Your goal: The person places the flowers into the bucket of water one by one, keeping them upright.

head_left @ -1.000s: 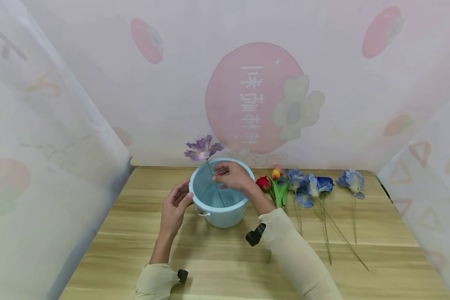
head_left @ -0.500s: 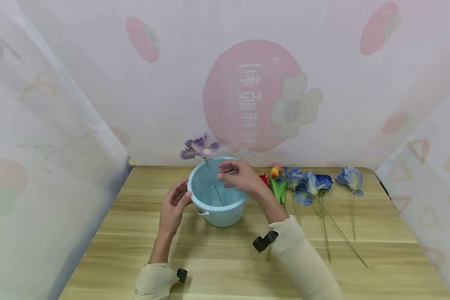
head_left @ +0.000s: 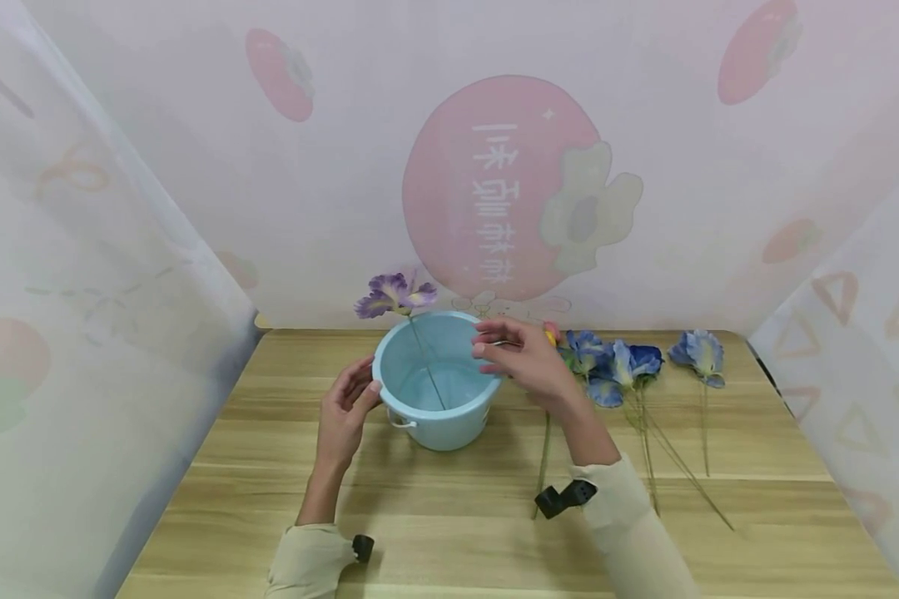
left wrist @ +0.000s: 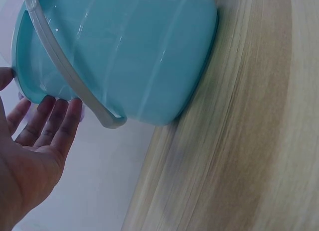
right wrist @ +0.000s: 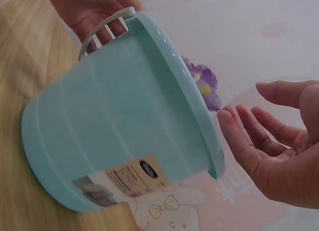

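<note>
On lt-blue bucket [right wrist: 114,106]: label [right wrist: 124,181], illeg.

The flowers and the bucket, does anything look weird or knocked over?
Only a little: the purple flower leans to one side in the bucket, so it looks tippy, maybe because it's the only one in there. The bucket stands upright, and I see nothing spilled or broken.
</note>
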A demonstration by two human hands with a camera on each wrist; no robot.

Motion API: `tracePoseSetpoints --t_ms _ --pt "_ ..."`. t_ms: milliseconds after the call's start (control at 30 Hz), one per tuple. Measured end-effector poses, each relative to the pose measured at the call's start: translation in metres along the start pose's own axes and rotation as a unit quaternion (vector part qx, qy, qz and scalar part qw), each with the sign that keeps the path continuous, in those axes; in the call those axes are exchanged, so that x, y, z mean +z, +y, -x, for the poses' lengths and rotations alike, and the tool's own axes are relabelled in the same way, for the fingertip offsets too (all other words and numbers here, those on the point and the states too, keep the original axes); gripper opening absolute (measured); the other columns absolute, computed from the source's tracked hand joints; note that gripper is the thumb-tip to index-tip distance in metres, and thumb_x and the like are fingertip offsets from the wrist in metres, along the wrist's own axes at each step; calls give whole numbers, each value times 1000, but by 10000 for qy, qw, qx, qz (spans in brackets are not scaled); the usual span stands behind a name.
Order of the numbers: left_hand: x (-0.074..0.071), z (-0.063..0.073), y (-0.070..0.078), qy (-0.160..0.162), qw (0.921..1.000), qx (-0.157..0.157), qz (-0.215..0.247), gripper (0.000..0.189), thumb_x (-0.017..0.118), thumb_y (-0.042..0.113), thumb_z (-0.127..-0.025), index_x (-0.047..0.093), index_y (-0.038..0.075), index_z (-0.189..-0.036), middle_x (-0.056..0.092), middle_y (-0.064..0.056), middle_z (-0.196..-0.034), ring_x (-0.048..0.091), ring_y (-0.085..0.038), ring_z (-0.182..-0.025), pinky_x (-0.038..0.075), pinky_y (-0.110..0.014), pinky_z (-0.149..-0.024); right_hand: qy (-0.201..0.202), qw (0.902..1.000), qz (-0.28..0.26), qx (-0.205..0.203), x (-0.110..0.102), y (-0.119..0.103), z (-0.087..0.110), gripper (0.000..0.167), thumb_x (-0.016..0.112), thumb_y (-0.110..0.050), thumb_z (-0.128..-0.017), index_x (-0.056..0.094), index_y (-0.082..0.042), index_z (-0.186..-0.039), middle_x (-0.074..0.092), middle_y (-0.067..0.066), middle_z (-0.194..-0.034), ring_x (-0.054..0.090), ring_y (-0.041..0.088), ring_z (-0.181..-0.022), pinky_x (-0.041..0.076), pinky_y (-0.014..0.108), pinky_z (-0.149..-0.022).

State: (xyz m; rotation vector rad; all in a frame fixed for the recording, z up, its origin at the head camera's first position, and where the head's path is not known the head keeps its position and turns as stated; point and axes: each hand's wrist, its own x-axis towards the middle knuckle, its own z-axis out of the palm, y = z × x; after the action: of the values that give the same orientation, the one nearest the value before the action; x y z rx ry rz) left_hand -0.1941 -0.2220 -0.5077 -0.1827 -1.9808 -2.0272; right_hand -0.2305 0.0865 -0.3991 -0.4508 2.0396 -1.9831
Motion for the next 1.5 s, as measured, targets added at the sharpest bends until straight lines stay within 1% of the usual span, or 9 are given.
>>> tracePoseSetpoints --t_ms 200,300,533,700,933,1067,1200,1300,1500 --pt "-1 1 0 -27 10000 4 -3 45 67 7 -106 58 0 -149 63 -27 -143 70 -17 -122 66 -24 -90 331 9994 4 -25 -21 6 16 48 71 -14 -105 58 -1 -149 62 29 -140 74 26 -114 67 38 -95" --pt "-1 1 0 -32 10000 3 -22 45 66 7 -106 58 0 -150 63 -27 -144 70 -16 -121 66 -23 -90 551 9984 -129 74 -30 10 22 46 71 -13 -105 59 -3 -148 61 28 -138 74 24 -114 67 38 -97" --pt "-1 1 0 -20 10000 14 -24 45 66 7 -106 58 0 -149 64 -26 -143 70 -15 -121 66 -23 -90 997 9948 -197 85 -54 29 31 50 71 -19 -106 56 -4 -151 63 14 -134 73 22 -113 65 47 -102" --pt "-2 1 -1 -25 10000 22 -73 45 66 7 -106 58 1 -150 63 -26 -143 70 -15 -121 66 -23 -91 1143 9929 -233 213 -72 41 39 52 70 -24 -107 54 -4 -152 65 3 -129 73 16 -114 65 39 -101" --pt "-1 1 -1 -23 9999 2 -101 45 67 8 -106 58 2 -150 63 -25 -144 69 -16 -122 66 -23 -91 1318 9892 -430 479 -91 58 52 58 69 -20 -107 46 3 -155 67 -1 -121 74 7 -106 66 29 -96" --pt "-1 0 -1 -25 9999 17 -105 45 67 8 -106 58 1 -150 64 -25 -143 69 -16 -122 66 -23 -91 1326 9884 -347 654 -98 70 55 59 70 -22 -107 46 2 -155 68 -4 -121 74 8 -110 64 35 -103" --pt "-1 0 -1 -40 10000 38 -52 45 66 8 -107 58 1 -150 63 -26 -144 70 -15 -122 66 -23 -91 1298 9874 -197 888 -101 84 54 61 70 -25 -107 46 2 -157 68 6 -131 74 11 -112 61 43 -108" --pt "-1 0 -1 -59 10000 52 -26 45 66 8 -107 57 1 -151 63 -27 -144 70 -14 -121 66 -23 -91 1260 9861 -126 1080 -102 94 53 63 69 -23 -107 43 3 -159 65 16 -140 75 14 -112 61 45 -109" --pt "0 0 0 -68 9999 69 -27 45 66 7 -106 58 1 -150 63 -26 -143 70 -15 -121 66 -23 -91 1220 9827 -10 1390 -100 110 49 63 69 -20 -107 43 2 -160 58 29 -150 76 22 -113 63 44 -104"
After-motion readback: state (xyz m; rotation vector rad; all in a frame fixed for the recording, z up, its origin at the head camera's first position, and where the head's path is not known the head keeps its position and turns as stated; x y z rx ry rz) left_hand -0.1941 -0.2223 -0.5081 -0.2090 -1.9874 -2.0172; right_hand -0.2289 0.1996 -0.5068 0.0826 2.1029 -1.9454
